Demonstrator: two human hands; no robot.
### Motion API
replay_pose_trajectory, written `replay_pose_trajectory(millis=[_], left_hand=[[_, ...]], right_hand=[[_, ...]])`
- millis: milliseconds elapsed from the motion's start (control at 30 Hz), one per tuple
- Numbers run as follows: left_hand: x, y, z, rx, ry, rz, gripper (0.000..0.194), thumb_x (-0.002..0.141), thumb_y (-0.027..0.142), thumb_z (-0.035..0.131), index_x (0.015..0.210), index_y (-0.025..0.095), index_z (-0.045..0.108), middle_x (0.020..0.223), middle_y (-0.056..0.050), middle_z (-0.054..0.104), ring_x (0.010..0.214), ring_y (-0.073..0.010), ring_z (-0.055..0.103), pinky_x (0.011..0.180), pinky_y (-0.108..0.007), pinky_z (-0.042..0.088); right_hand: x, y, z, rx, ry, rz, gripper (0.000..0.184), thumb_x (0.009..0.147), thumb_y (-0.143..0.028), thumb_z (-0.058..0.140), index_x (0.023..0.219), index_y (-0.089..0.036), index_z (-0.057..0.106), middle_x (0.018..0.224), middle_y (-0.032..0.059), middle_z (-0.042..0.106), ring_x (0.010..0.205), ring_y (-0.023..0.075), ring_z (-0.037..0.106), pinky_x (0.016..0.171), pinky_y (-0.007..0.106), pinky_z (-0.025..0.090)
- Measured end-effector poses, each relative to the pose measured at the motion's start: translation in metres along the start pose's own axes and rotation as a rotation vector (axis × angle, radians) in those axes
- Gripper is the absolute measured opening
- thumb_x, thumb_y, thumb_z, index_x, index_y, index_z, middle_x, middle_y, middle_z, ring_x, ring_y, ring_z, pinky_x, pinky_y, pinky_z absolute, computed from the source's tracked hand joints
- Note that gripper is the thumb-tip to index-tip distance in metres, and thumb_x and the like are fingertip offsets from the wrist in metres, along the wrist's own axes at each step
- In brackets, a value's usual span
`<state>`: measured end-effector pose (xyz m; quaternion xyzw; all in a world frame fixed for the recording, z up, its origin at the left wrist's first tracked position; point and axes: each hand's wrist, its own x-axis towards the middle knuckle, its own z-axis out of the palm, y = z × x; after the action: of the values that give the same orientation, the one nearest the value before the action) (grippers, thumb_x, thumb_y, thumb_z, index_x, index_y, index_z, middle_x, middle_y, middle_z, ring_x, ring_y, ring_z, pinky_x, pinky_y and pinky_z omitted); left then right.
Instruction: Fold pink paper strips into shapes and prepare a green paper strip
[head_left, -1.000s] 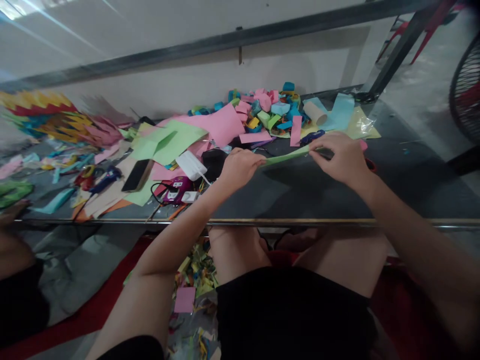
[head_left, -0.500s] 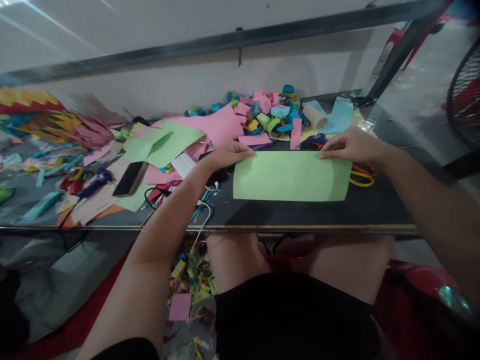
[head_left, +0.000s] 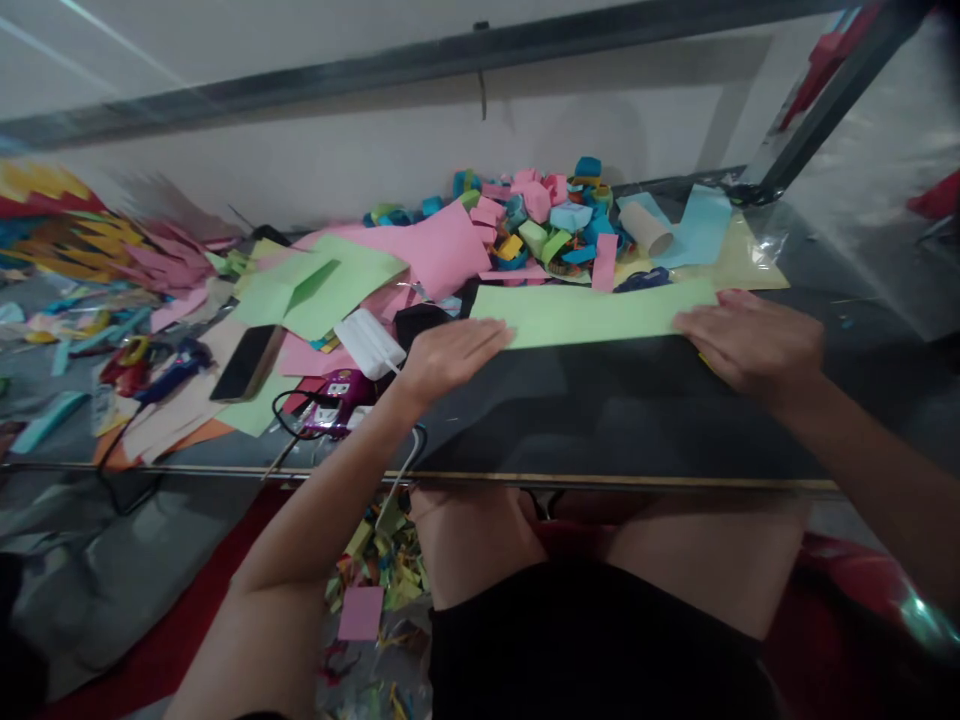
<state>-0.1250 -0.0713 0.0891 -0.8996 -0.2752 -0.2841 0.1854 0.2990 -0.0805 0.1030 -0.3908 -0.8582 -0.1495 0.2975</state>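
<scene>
A sheet of light green paper (head_left: 592,315) is stretched between my two hands, just above the dark tabletop. It looks like a narrow band now; whether it is folded or tilted I cannot tell. My left hand (head_left: 457,355) grips its left end, fingers straight and pressed together. At the right end my right hand (head_left: 754,340) holds the paper, its thumb side toward me. Part of a yellow scissor handle (head_left: 706,363) peeks out under the right hand. Behind the paper lie dark blue scissor handles (head_left: 643,280), partly covered.
Curled paper pieces (head_left: 536,200) are heaped by the wall, beside a cardboard tube (head_left: 645,230). Toward the left lie green sheets (head_left: 341,280), a white charger (head_left: 369,342), a phone (head_left: 249,362), a purple device (head_left: 341,395) and a blue glue gun (head_left: 176,370). Cables cross the table edge.
The green paper has gone from a broad face to a narrow band. My hands have turned and shifted from its far edge to its two ends. The view has swung slightly.
</scene>
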Motion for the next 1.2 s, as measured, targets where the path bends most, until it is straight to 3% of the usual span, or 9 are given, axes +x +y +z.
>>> replay_pose_trajectory(millis=[67,200,400,567,733,867,933,1033,1200], left_hand=[[-0.023,0.011,0.007,-0.035,-0.101,0.008,0.045,0.102,0.008,0.051,0.141,0.026,0.062,0.136,-0.006,0.072,0.127,-0.0195,0.068,0.108,-0.038,0.058],[-0.055,0.024,0.02,-0.091,-0.349,-0.021,0.046,0.103,0.009,0.047,0.145,0.023,0.06,0.139,-0.008,0.069,0.129,-0.0195,0.067,0.107,-0.036,0.058],[-0.062,0.036,0.017,-0.132,-0.506,-0.119,0.044,0.108,0.035,0.045,0.147,0.02,0.058,0.149,-0.009,0.061,0.139,-0.0197,0.059,0.116,-0.036,0.049],[-0.064,0.045,0.012,-0.147,-0.493,-0.234,0.039,0.106,0.033,0.046,0.14,0.023,0.064,0.147,-0.009,0.064,0.135,-0.0228,0.062,0.109,-0.04,0.054],[-0.064,0.043,0.006,-0.105,-0.344,-0.451,0.04,0.104,0.04,0.049,0.134,0.019,0.066,0.137,-0.015,0.07,0.124,-0.0285,0.069,0.103,-0.047,0.057],[-0.056,0.035,0.001,-0.101,-0.309,-0.569,0.046,0.102,0.045,0.053,0.139,0.019,0.06,0.141,-0.015,0.067,0.127,-0.0302,0.066,0.107,-0.05,0.055],[-0.051,0.032,0.001,-0.115,-0.331,-0.539,0.045,0.101,0.044,0.056,0.139,0.02,0.061,0.143,-0.014,0.065,0.13,-0.0298,0.064,0.11,-0.051,0.053],[-0.042,0.031,0.009,-0.177,-0.392,-0.366,0.04,0.101,0.042,0.06,0.132,0.02,0.066,0.143,-0.013,0.066,0.131,-0.0278,0.064,0.109,-0.047,0.054],[-0.018,0.041,0.033,-0.231,-0.411,-0.087,0.028,0.106,0.035,0.051,0.114,0.022,0.075,0.117,-0.007,0.079,0.114,-0.0191,0.073,0.098,-0.034,0.056]], right_hand=[[-0.03,-0.002,0.008,-0.03,-0.022,-0.072,0.03,0.101,-0.016,0.056,0.117,-0.026,0.079,0.118,0.0013,0.079,0.108,0.0216,0.077,0.109,0.039,0.055],[-0.073,-0.002,0.026,0.049,-0.224,-0.08,0.042,0.102,-0.012,0.047,0.127,-0.029,0.075,0.126,0.0002,0.075,0.115,0.0214,0.074,0.106,0.04,0.059],[-0.09,0.006,0.03,0.269,-0.38,0.02,0.043,0.103,-0.022,0.048,0.139,-0.033,0.067,0.134,0.0,0.072,0.128,0.0243,0.067,0.106,0.047,0.059],[-0.09,0.002,0.022,0.298,-0.382,0.026,0.047,0.102,-0.025,0.05,0.147,-0.032,0.06,0.141,0.0035,0.068,0.132,0.0291,0.064,0.11,0.056,0.056],[-0.085,-0.007,0.013,0.259,-0.309,-0.014,0.047,0.1,-0.023,0.057,0.146,-0.032,0.062,0.137,0.0029,0.07,0.126,0.0284,0.068,0.108,0.051,0.057],[-0.076,-0.01,0.014,0.196,-0.246,0.003,0.042,0.099,-0.025,0.061,0.14,-0.031,0.066,0.132,0.0033,0.073,0.119,0.0286,0.072,0.104,0.049,0.058],[-0.068,-0.014,0.019,0.176,-0.198,0.008,0.04,0.099,-0.027,0.062,0.138,-0.029,0.067,0.131,0.005,0.074,0.118,0.0287,0.072,0.103,0.048,0.057],[-0.05,-0.026,0.028,0.191,-0.173,0.004,0.033,0.1,-0.034,0.062,0.13,-0.025,0.073,0.123,0.0074,0.078,0.112,0.0283,0.074,0.098,0.045,0.058],[-0.019,-0.05,0.042,0.255,-0.326,-0.028,0.023,0.1,-0.036,0.059,0.1,-0.024,0.079,0.091,0.0049,0.081,0.089,0.0228,0.076,0.074,0.034,0.057]])
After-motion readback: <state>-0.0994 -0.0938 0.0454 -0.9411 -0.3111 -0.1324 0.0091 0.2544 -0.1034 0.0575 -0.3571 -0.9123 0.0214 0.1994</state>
